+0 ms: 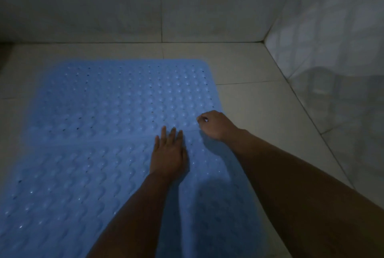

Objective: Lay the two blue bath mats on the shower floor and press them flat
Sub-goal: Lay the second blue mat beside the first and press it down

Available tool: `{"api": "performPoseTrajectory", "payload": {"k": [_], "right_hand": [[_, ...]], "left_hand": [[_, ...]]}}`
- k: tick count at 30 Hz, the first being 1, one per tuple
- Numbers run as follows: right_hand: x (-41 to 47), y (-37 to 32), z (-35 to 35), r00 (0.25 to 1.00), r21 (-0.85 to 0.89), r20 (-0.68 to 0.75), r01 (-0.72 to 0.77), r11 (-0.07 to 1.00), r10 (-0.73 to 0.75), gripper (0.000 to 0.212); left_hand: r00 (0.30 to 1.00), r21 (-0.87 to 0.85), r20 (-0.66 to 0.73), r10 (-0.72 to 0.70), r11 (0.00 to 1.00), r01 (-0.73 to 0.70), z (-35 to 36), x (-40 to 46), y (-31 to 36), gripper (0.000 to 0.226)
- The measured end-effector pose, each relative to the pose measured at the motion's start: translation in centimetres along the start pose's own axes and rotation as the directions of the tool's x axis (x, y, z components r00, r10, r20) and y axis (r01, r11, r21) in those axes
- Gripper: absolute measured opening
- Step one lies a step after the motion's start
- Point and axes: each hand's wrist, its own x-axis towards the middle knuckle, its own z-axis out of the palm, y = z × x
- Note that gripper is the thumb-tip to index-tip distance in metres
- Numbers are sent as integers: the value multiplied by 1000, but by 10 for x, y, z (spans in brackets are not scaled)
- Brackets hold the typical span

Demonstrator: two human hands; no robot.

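Nearest the camera lay the near blue rubbery bath mat (62,195), a soft, translucent sheet covered in rows of rounded raised bumps and dotted with small drain holes that caught pinpoints of light. It spread flat over the pale tiled shower floor (249,74), running out of view at the lower and left edges. Two bare forearms reached across it from the bottom of the view.

The left hand (168,153) rested palm down on this mat, its fingers (172,135) straight and held close together, their tips reaching the seam where the two mats met. Just to the right and slightly farther on, the right hand (216,124) sat at the right edge by that seam, its fingers curled under in a loose fist; whether they pinched the mat's edge could not be told in the dim light.

Beyond the seam lay the far blue bumpy bath mat (124,95), of the same knobbly texture, with a rounded far right corner. It lay flat, edge to edge with the near one.

Past it, bare floor tiles with thin dark grout lines ran to the smooth grey tiled walls (207,4), which met in a corner at the right. No writing or brand mark was legible.
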Motion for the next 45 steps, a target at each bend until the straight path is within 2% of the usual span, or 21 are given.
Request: {"api": "performPoseTrajectory", "payload": {"k": [5,8,11,13,15,19,23,24,25,27,29,34,38,42,45], "right_hand": [[-9,49,2,978,17,-210,17,1000,-13,34],[-12,77,14,963,-23,-259,69,997,-72,46],[-11,103,25,948,-68,-299,90,994,-106,44],[-9,116,30,940,-85,-319,96,992,-118,42],[-6,127,32,943,-92,-311,96,991,-121,41],[-5,132,21,953,-130,-268,111,985,-142,38],[-16,117,15,992,-121,-41,113,986,-119,33],[-21,113,20,993,-142,1,114,983,-115,41],[-28,109,29,992,-176,34,122,977,-118,57],[-42,106,54,989,-261,105,128,957,-104,88],[-55,106,78,993,-326,93,101,940,-74,98],[-66,104,106,986,-358,-120,68,931,-119,104],[-66,106,116,966,-359,-218,55,932,-141,103],[-65,108,116,968,-356,-208,58,933,-140,104],[-65,109,114,992,-313,-88,61,948,-92,106]], "left_hand": [[984,40,125,125,991,-130,38,10,54,76],[976,78,167,138,985,-153,60,19,65,77],[982,132,144,119,982,-138,74,19,65,84],[987,143,93,129,980,-141,80,17,65,81],[989,136,69,132,981,-141,83,18,67,77],[989,97,138,60,993,-73,80,21,76,72],[947,22,317,46,998,-56,53,40,78,66],[937,-15,346,44,999,-42,42,46,77,64],[942,-57,333,37,998,-19,33,49,75,61],[983,-76,181,15,997,-2,20,47,66,57],[1000,-33,23,-2,999,3,15,39,56,58],[992,-47,-128,-21,999,16,23,24,41,51],[988,-44,-156,-11,999,4,35,17,28,47],[993,27,-96,68,997,-66,42,7,24,48],[995,31,-98,29,999,-26,36,1,16,49]]}}
